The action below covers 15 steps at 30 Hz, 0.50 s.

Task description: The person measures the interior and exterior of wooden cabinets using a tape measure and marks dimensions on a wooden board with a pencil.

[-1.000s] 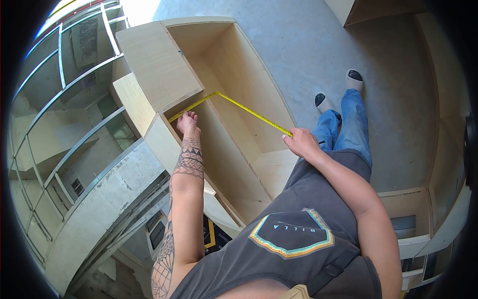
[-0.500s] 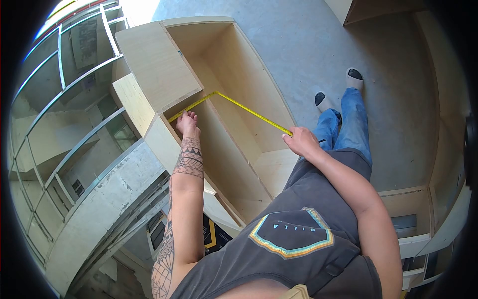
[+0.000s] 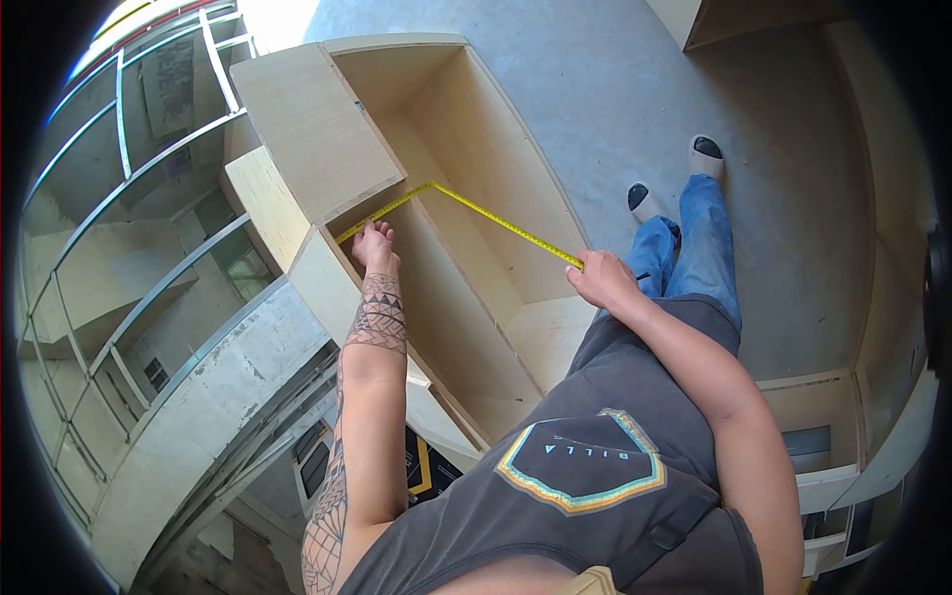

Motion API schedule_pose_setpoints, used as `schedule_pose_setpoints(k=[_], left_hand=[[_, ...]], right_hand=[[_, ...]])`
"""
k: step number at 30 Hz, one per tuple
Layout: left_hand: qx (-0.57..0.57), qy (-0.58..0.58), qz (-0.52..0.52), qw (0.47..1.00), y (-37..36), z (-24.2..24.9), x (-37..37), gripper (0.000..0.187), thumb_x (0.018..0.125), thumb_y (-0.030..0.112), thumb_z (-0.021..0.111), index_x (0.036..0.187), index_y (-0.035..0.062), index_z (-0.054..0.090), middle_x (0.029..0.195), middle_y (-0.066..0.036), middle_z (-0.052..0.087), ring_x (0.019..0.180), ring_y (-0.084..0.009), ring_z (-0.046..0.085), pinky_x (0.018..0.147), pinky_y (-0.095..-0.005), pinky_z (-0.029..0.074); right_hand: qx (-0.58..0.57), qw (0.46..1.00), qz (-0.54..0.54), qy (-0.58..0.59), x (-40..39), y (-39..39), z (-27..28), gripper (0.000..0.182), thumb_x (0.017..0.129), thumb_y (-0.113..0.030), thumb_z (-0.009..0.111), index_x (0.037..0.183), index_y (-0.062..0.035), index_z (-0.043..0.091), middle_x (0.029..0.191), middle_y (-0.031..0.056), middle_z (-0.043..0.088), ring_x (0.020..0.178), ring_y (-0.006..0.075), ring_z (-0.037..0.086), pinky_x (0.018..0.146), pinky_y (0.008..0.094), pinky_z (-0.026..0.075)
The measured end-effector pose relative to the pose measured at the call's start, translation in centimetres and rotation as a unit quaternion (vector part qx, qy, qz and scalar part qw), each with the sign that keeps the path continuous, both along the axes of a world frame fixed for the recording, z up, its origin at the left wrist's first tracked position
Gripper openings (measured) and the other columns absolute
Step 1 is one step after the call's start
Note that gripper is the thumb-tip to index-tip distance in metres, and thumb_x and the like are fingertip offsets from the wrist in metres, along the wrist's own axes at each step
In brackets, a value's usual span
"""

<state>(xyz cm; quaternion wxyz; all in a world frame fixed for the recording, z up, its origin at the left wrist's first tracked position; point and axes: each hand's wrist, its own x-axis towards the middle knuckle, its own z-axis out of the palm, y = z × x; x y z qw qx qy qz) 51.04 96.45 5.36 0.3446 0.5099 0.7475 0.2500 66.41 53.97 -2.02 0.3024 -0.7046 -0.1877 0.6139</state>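
Observation:
A yellow tape measure (image 3: 506, 226) runs across an open plywood cabinet (image 3: 535, 169). It bends over the cabinet's middle divider (image 3: 466, 283). My left hand (image 3: 374, 244), at the end of the tattooed forearm, is closed on the tape near the cabinet's left side, just below a plywood top panel (image 3: 312, 129). My right hand (image 3: 603, 278) is closed round the other end of the tape, beyond the cabinet's right edge. Something thin and dark sticks out beside this hand, too small to name.
Metal railings (image 3: 164, 178) and a curved ledge (image 3: 208, 372) lie at the left. Grey floor (image 3: 575, 79) stretches beyond the cabinet, with my feet (image 3: 706, 154) at the right. Another plywood unit (image 3: 808, 407) stands at the lower right.
My right hand has shifted very slightly at the tape's end. My left hand, the tape's bend and the cabinet look the same.

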Motion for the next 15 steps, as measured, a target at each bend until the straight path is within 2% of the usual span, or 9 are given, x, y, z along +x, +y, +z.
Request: schedule_pose_setpoints(k=[2,11,13,15], left_hand=[[-0.006,0.004,0.001,1.000,0.26,-0.06,-0.18,0.018,0.107,0.023,0.064,0.119,0.0097,0.062,0.096,-0.003,0.070,0.081,-0.0140,0.070,0.069,-0.0271,0.058],[-0.005,0.006,0.002,1.000,0.48,-0.23,-0.38,0.018,0.108,0.023,0.064,0.119,0.0088,0.062,0.097,-0.003,0.070,0.083,-0.0146,0.071,0.069,-0.0274,0.059],[-0.004,0.006,0.002,1.000,0.47,-0.24,-0.40,0.018,0.108,0.023,0.064,0.119,0.0089,0.062,0.097,-0.003,0.070,0.082,-0.0146,0.071,0.069,-0.0275,0.059],[-0.003,0.006,0.001,1.000,0.47,-0.31,-0.40,0.017,0.108,0.022,0.064,0.118,0.0090,0.062,0.097,-0.003,0.070,0.082,-0.0146,0.071,0.069,-0.0276,0.059]], right_hand=[[-0.001,1.000,0.014,0.007,0.16,0.04,0.12,0.042,0.095,-0.038,0.060,0.116,-0.0034,0.073,0.110,0.0263,0.074,0.107,0.0440,0.071,0.093,0.0549,0.057],[-0.004,1.000,0.013,0.008,0.56,0.17,0.67,0.039,0.094,-0.034,0.058,0.113,-0.0028,0.073,0.110,0.0264,0.074,0.106,0.0437,0.072,0.093,0.0547,0.057],[0.002,1.000,-0.009,0.003,0.35,0.13,0.64,0.041,0.093,-0.034,0.059,0.109,0.0004,0.072,0.102,0.0279,0.074,0.102,0.0463,0.071,0.093,0.0562,0.055],[0.004,1.000,-0.009,0.001,0.28,0.08,0.61,0.040,0.093,-0.034,0.059,0.109,0.0002,0.072,0.102,0.0279,0.074,0.102,0.0464,0.071,0.093,0.0563,0.055]])
